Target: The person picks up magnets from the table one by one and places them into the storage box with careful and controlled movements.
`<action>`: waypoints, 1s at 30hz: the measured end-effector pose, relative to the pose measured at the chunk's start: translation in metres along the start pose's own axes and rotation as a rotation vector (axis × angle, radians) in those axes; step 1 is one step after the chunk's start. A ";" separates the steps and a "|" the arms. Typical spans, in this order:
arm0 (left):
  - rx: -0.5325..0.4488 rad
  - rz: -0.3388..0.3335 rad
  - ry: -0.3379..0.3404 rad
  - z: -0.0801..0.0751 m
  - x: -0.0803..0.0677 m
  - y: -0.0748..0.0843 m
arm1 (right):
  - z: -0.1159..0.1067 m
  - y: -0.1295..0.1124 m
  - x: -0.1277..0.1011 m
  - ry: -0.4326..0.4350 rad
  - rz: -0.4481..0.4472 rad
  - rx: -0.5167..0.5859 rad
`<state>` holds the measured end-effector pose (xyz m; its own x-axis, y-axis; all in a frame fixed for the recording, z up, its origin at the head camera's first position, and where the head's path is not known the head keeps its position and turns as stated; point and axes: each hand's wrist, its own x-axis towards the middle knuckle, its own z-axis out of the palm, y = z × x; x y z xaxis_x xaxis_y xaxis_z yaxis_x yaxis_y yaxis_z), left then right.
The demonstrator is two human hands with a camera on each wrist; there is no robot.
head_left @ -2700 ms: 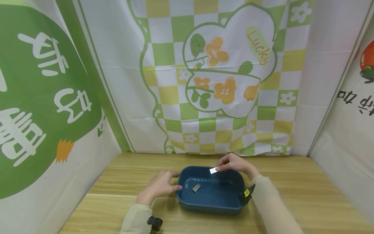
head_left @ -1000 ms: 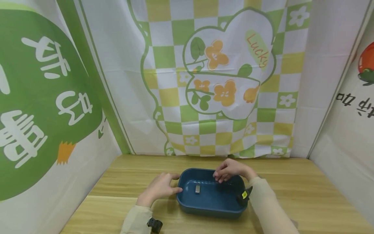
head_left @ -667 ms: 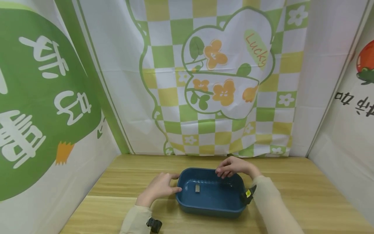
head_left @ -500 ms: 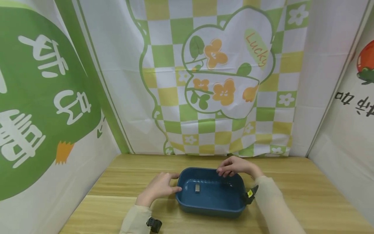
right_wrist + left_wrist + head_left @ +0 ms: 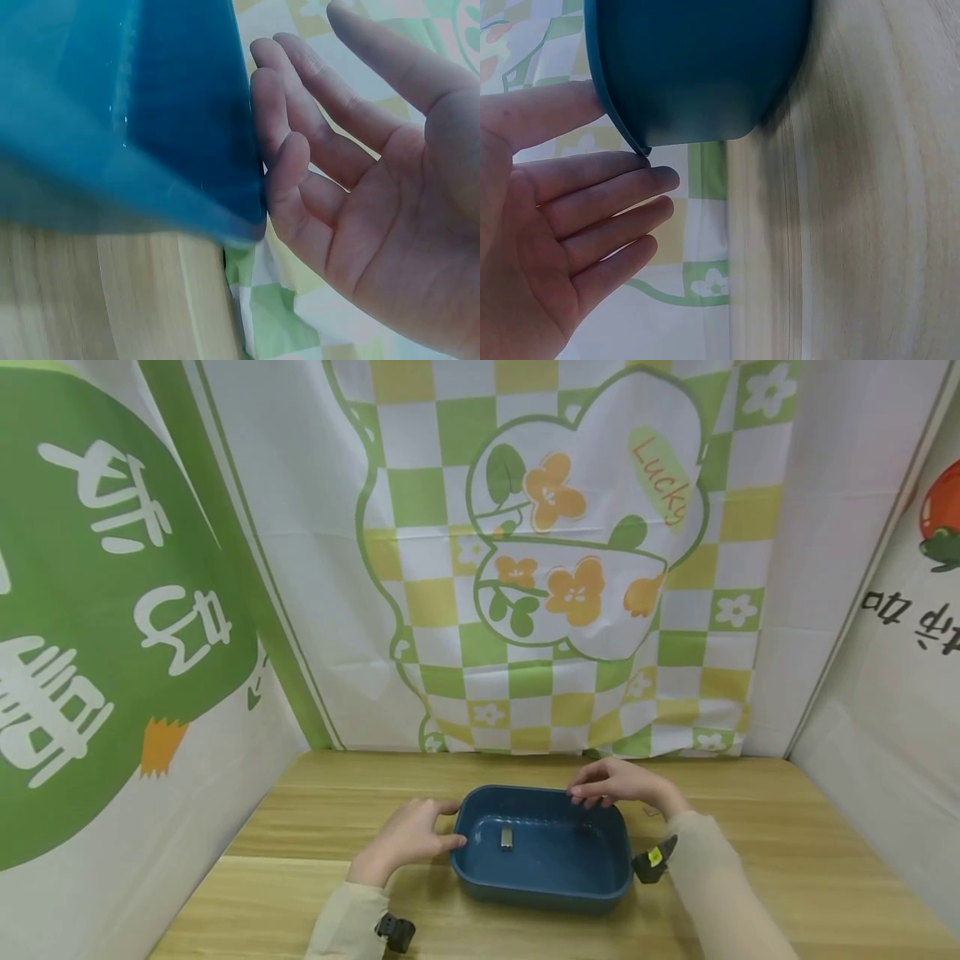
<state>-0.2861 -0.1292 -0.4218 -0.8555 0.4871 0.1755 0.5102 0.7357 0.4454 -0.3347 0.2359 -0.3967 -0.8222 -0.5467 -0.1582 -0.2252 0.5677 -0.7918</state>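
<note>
A deep blue plastic box (image 5: 543,893) with rounded corners stands on the wooden table. Inside it, towards the left, lies a small silver rectangular block (image 5: 507,839). My left hand (image 5: 412,835) is at the box's left end, thumb and forefinger touching the rim. In the left wrist view, the fingers of the left hand (image 5: 577,202) are fairly straight. Above the far right part of the rim is my right hand (image 5: 618,782), its fingers loosely bent. The right wrist view shows the right hand (image 5: 375,180) against the box wall, its palm bare and nothing held.
The wooden table (image 5: 765,860) reaches to a checked cloth (image 5: 585,693) hanging behind the box. Printed cloth walls close in the left and right sides. A small pale outline (image 5: 651,811) shows on the table beside the right wrist; its kind is unclear.
Earlier my right hand held a bright, small rectangular piece over the box; it holds nothing now and has drawn back right. The silver block inside has turned. My left hand stays put.
</note>
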 end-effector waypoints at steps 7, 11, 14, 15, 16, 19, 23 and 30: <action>-0.004 0.001 -0.005 0.000 0.000 0.000 | -0.004 0.004 -0.011 0.016 -0.029 0.007; -0.012 0.002 -0.006 0.000 0.000 0.000 | -0.006 0.004 -0.018 0.021 -0.038 0.018; -0.011 -0.005 -0.010 0.000 -0.001 0.000 | -0.009 0.006 -0.023 0.029 -0.038 0.019; -0.009 -0.002 -0.010 0.000 -0.001 0.000 | -0.009 0.006 -0.025 0.034 -0.038 0.015; -0.008 -0.002 -0.011 0.001 -0.001 -0.001 | -0.010 0.007 -0.026 0.037 -0.038 0.012; -0.010 0.000 -0.010 0.001 -0.001 -0.001 | -0.012 0.010 -0.031 0.048 -0.036 -0.001; -0.009 -0.005 -0.007 0.001 -0.001 0.000 | -0.014 0.015 -0.036 0.059 -0.034 -0.005; -0.007 -0.001 -0.005 -0.001 0.000 0.000 | -0.017 0.023 -0.046 0.079 -0.023 -0.009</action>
<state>-0.2858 -0.1294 -0.4213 -0.8558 0.4883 0.1709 0.5085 0.7333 0.4513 -0.3111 0.2844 -0.3972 -0.8557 -0.5091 -0.0929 -0.2483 0.5614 -0.7894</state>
